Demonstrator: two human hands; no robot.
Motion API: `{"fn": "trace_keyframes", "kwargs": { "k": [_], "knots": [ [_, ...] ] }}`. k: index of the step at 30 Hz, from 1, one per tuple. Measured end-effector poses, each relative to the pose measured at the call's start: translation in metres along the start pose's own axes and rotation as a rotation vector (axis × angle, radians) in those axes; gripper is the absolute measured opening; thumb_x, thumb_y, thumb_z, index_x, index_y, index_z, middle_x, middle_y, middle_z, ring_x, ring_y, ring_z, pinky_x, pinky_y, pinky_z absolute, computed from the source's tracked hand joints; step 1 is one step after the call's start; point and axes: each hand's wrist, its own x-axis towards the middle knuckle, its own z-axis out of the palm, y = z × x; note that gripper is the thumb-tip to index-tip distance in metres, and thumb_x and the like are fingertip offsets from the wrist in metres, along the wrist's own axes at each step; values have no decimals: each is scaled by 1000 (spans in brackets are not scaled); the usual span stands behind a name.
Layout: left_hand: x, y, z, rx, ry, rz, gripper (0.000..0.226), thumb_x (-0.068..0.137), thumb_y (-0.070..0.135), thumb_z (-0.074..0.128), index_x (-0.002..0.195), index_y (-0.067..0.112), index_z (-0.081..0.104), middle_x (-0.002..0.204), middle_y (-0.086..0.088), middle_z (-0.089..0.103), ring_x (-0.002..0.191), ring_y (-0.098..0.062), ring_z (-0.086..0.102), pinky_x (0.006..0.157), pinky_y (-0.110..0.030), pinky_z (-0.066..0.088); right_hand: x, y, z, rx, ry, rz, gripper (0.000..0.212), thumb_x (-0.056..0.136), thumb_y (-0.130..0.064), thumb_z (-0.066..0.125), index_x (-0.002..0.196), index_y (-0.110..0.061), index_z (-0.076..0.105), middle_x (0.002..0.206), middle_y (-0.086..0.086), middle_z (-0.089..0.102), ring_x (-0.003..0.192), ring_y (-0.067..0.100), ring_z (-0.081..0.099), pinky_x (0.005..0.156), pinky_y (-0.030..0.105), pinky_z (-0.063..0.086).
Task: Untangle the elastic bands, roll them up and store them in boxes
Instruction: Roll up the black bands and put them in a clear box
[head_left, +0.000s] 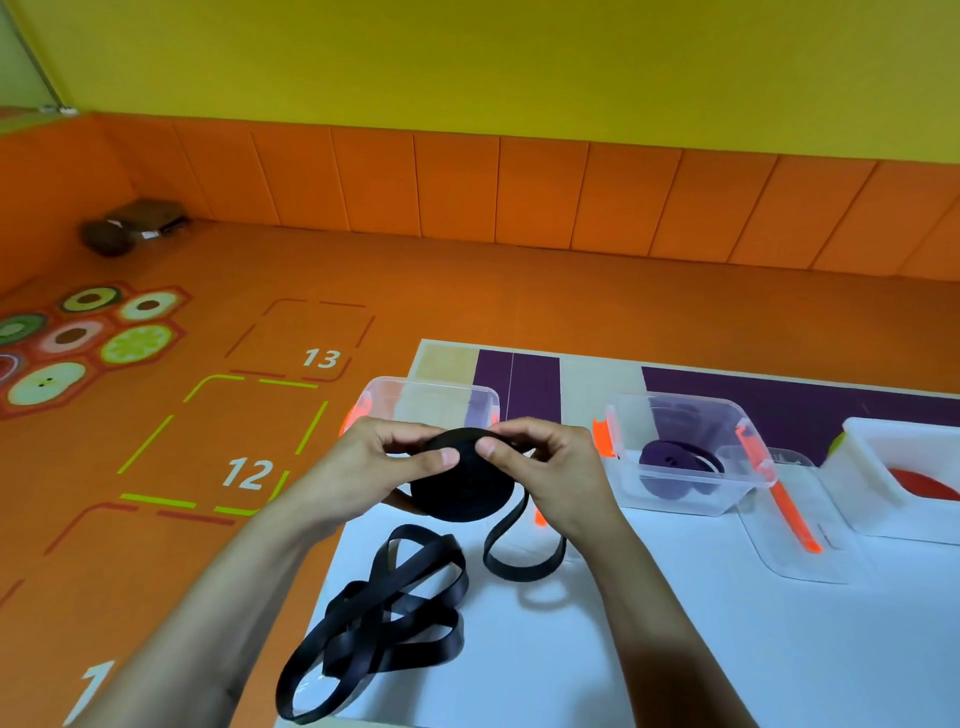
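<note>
Left hand (363, 467) and right hand (556, 467) both pinch black roll (462, 488) between thumbs and fingers, above table's (675, 623) left part. Unrolled band tail (519, 556) hangs down from roll, joins loose tangle (384, 613) near table's left edge. Empty clear box (431, 400) just beyond hands.

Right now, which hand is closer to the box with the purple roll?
Right. The right hand pinches the black roll right beside the box. The left hand holds the roll's far side, farther from the box.
</note>
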Motion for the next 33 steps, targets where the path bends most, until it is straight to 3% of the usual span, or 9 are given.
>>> {"fn": "trace_keyframes", "kwargs": {
  "k": [6, 11, 14, 20, 22, 25, 28, 30, 33],
  "knots": [
    [3, 1, 9, -34, 33, 64, 22, 90, 11, 74, 111, 18, 77, 106, -15, 75, 98, -33, 74, 83, -50, 62, 2, -2, -8, 65, 12, -1, 7, 87, -22, 80, 94, -19, 81, 83, -3, 77, 79, 9, 69, 73, 22, 55],
    [8, 6, 22, -224, 170, 109, 25, 91, 7, 71, 115, 11, 74, 112, -17, 72, 104, -38, 71, 75, -47, 64, 3, 2, -21, 156, 67, 18, 11, 91, -19, 75, 99, -17, 81, 87, -3, 80, 76, 3, 70, 68, 18, 51],
    [10, 10, 33, -369, 194, 96, 28, 89, 10, 72, 117, 6, 68, 111, -15, 72, 106, -42, 70, 79, -54, 62, 2, 5, -21, 244, 154, 29, 10, 92, -18, 73, 98, -15, 80, 83, -6, 79, 70, 1, 68, 67, 17, 51],
    [14, 16, 57, -602, 162, 95, 19, 94, 4, 64, 112, 6, 59, 105, -4, 77, 106, -39, 72, 83, -61, 59, -8, 18, -11, 482, 201, 71, 35, 88, -31, 72, 111, -6, 77, 105, 12, 78, 102, 29, 74, 92, 39, 59],
    [13, 11, 61, -540, 163, 87, 19, 95, 5, 62, 114, 5, 59, 100, 4, 77, 104, -38, 73, 82, -61, 59, -11, 24, -16, 464, 198, 82, 35, 88, -30, 73, 111, -4, 77, 105, 14, 78, 104, 33, 74, 94, 44, 59],
    [8, 5, 49, -226, 136, 39, 17, 90, 20, 71, 102, 8, 68, 100, -2, 74, 97, -32, 72, 73, -51, 62, -15, 30, -34, 338, 133, 84, 24, 89, -29, 75, 106, -13, 81, 100, 13, 79, 100, 29, 74, 94, 48, 58],
    [9, 11, 31, 133, 119, 68, 20, 82, 40, 79, 94, 24, 77, 103, 3, 71, 83, -19, 68, 52, -36, 54, -17, 28, -49, 151, -5, 75, 11, 91, -24, 76, 98, -20, 83, 92, 21, 74, 77, 15, 63, 77, 35, 55],
    [12, 19, 26, 250, 16, 88, 24, 81, 39, 80, 101, 26, 78, 104, 1, 71, 80, -13, 69, 50, -34, 53, -17, 26, -54, 94, -77, 63, 10, 90, -22, 77, 96, -18, 83, 89, 23, 71, 72, 11, 58, 71, 25, 49],
    [14, 21, 31, 277, -113, 43, 12, 88, 24, 77, 97, 18, 75, 90, -6, 72, 71, -13, 69, 55, -34, 57, -17, 23, -55, 102, -128, 74, 9, 89, -24, 78, 95, -20, 83, 84, 15, 74, 72, 11, 58, 70, 25, 48]
  ]
}}
